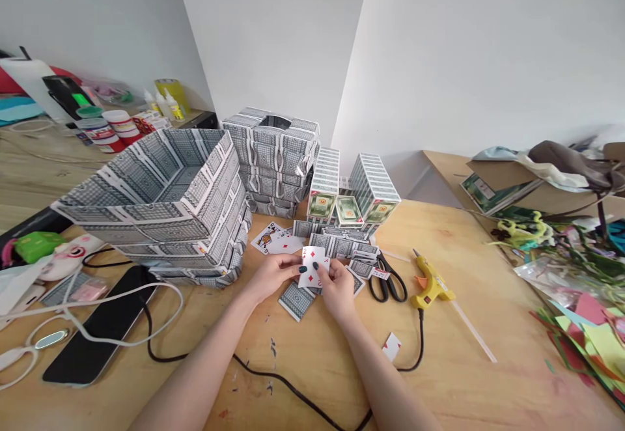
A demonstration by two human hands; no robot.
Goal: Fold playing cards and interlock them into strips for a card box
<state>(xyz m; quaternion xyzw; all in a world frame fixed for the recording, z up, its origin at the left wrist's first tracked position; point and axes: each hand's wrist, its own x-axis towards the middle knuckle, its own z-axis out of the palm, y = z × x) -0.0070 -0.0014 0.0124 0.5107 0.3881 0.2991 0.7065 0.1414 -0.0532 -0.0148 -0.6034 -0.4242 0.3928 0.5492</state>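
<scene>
Both hands hold playing cards (311,277) face up over the middle of the table, a two of diamonds in front. My left hand (280,275) pinches the left edge, thumb on the face. From the right, my right hand (338,288) grips the other side, its thumb also on the face. Under and behind them lie loose cards (296,301) with grey patterned backs. Folded card pieces (342,245) stand in a row just beyond. Black-handled scissors (389,282) lie right of my right hand, partly covered by cards.
Woven card boxes, one open-topped (209,222) and one with a top hole (278,170), stand left and behind. Card packs (374,187) are stacked at the back. A yellow glue gun (430,282) lies right, its black cable (288,384) crossing the front. A phone (100,330) lies left.
</scene>
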